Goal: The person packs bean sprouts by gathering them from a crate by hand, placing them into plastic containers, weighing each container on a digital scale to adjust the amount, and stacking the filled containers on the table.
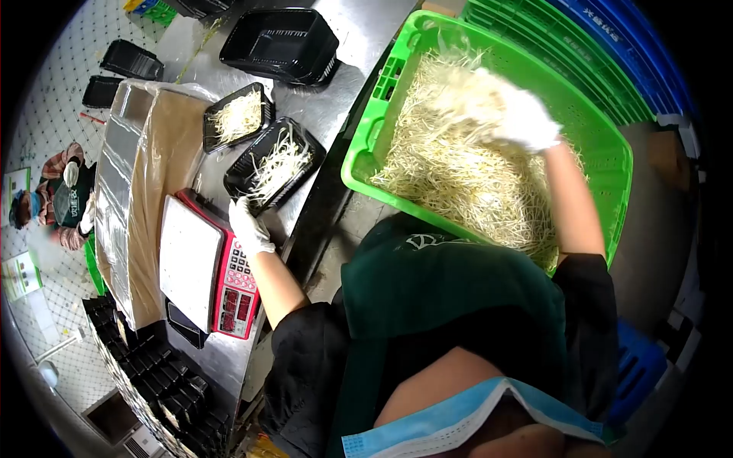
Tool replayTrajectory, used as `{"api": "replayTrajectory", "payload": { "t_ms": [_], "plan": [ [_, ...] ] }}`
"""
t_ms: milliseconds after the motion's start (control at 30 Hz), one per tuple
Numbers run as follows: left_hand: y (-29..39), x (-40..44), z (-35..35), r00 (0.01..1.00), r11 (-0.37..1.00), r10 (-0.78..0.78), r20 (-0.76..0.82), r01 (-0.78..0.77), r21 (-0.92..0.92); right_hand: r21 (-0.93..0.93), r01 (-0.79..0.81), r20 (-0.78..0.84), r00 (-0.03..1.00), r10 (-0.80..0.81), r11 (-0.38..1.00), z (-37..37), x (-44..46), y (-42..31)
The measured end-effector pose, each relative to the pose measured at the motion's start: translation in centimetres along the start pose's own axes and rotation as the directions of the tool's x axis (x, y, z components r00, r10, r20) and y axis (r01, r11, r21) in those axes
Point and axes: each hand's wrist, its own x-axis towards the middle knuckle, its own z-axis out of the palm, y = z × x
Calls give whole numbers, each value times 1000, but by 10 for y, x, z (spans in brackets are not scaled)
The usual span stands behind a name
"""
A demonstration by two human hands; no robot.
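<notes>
My left hand (250, 227), in a white glove, grips the near corner of a black plastic tray (238, 185). Loose bean sprouts (282, 165) lie in this tray, some reaching over its rim. My right hand (528, 122), also gloved, is inside a large green crate (359, 156) and blurred by motion. A bunch of bean sprouts (469, 103) is at its fingers, over the heap of sprouts (473, 187) filling much of the crate. A second black tray (267, 114) holding sprouts sits just beyond the first.
A red and white scale (191, 256) stands left of my left hand. Nested black trays (279, 42) are at the table's far end. A plastic-wrapped carton (145, 206) and several stacked trays (156, 374) line the far side. Another person (67, 195) stands across.
</notes>
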Motion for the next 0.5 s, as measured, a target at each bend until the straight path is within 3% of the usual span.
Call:
{"api": "replayTrajectory", "payload": {
  "t_ms": [33,67,100,133,167,200,233,267,300,333,367,400,433,467,500],
  "plan": [
    [1,-7,5,1000,996,-2,7,2,85,300,-181,95,983,160,937,21,17,13],
    [-14,8,-6,989,936,138,48,-146,321,570,-250,183,967,176,783,34,27,32],
    [-5,-13,4,925,757,378,-38,-285,587,769,-330,269,944,191,547,46,36,52],
    [13,-35,17,789,494,613,-49,-334,802,102,106,-45,994,-102,989,46,32,58],
    [23,-36,21,689,505,725,-12,-519,690,-322,279,-48,950,-310,905,38,30,56],
    [60,-62,48,659,533,735,160,-707,465,-698,331,-49,862,-504,635,30,28,53],
    [99,-107,92,706,641,658,262,-707,298,-492,299,-13,936,-351,817,7,22,35],
    [107,-122,120,556,468,674,486,-831,301,-264,216,67,976,-205,940,-12,21,24],
    [115,-138,165,322,348,644,694,-931,110,-301,122,58,992,-110,946,-30,29,28],
    [106,-149,201,151,251,512,846,-968,21,-326,15,68,998,8,945,-37,34,29],
    [98,-163,239,25,270,424,905,-958,-99,-178,1,156,987,27,984,-36,51,57],
    [80,-162,275,-82,189,349,934,-970,-156,-24,-26,242,970,31,999,-33,64,86],
    [68,-158,306,-84,95,157,984,-991,-99,-24,-51,238,970,55,998,-29,46,76],
    [62,-152,329,-73,6,47,996,-997,-74,-201,-60,204,974,102,978,-26,23,55],
    [45,-137,349,-91,-22,-1,996,-996,-91,-233,34,186,983,11,972,-23,7,58]
  ]
}}
